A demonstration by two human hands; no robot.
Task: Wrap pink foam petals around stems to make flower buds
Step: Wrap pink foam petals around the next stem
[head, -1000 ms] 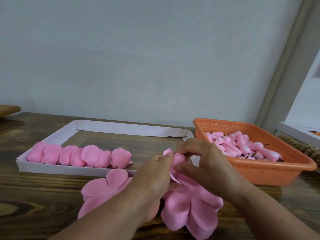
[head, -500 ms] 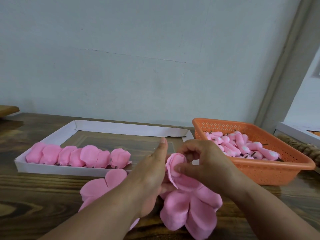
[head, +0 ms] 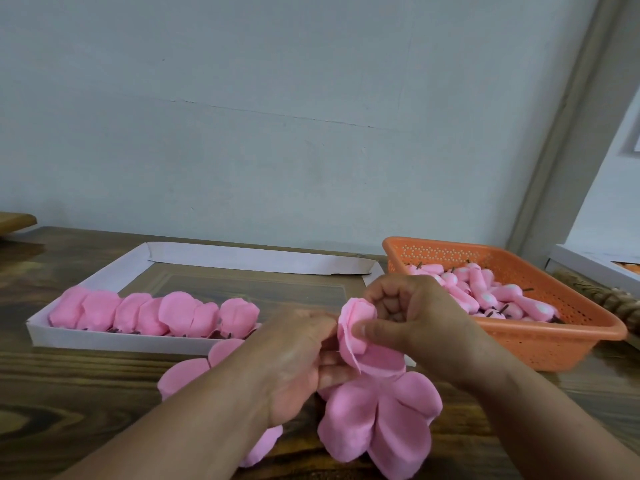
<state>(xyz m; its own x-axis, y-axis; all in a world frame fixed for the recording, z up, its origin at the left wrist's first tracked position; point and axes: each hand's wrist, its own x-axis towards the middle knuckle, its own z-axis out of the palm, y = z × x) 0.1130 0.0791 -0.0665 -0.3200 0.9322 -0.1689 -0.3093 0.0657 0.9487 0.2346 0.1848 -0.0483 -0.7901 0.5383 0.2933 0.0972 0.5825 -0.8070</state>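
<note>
Above the wooden table I hold a pink foam flower bud (head: 356,323) between both hands. My right hand (head: 415,320) pinches its rolled petals, thumb pressed on the front. My left hand (head: 298,358) grips the bud from below and the left; the stem is hidden by my fingers. More of the flower's petals (head: 377,424) hang loose and spread beneath the bud. A flat pink petal piece (head: 187,372) lies on the table, partly under my left forearm.
A shallow white cardboard tray (head: 104,341) at the left holds a row of wrapped pink buds (head: 156,313). An orange plastic basket (head: 554,344) at the right holds several small pink stemmed buds. A white box edge (head: 588,268) sits far right.
My left thumb, raised half a second ago, has come down against the bud. The petal is wrapped tighter round the bud, which my right hand now pinches with its thumb.
</note>
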